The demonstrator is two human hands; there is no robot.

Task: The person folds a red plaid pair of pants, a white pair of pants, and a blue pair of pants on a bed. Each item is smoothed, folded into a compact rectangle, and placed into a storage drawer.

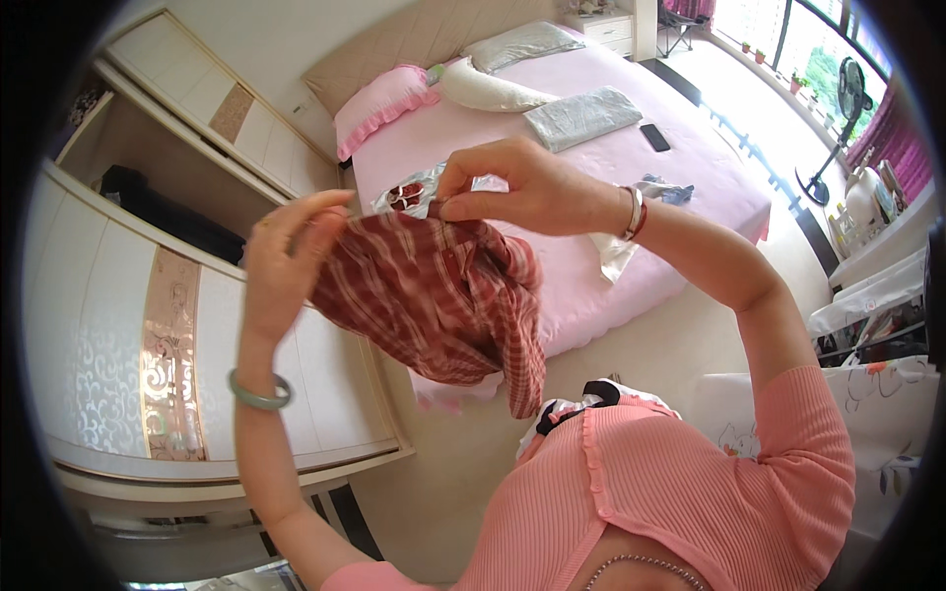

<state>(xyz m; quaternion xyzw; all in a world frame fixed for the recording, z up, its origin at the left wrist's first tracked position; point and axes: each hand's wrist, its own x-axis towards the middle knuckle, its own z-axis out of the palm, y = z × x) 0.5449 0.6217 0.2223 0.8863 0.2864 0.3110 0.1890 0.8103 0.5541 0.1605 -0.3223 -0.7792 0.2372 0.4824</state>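
Note:
A red plaid shirt (419, 295) hangs in the air between my raised hands, in front of the bed. My right hand (527, 187) pinches its upper edge between thumb and fingers. At the shirt's upper left corner, my left hand (296, 251) closes its fingers on the cloth; they are slightly blurred. A sleeve (522, 360) dangles at the right, and the rest of the garment falls in loose folds. Just behind the shirt's top edge, a silvery cloth with a dark red pattern (404, 192) lies on the bed, partly covered from sight.
The pink-sheeted bed (680, 217) holds a pink pillow (384, 103), a folded grey cloth (583, 116), a black phone (654, 137) and small garments (662, 189). To the left stands a wardrobe with sliding doors (108, 345), one section open. A fan (849, 98) stands by the window.

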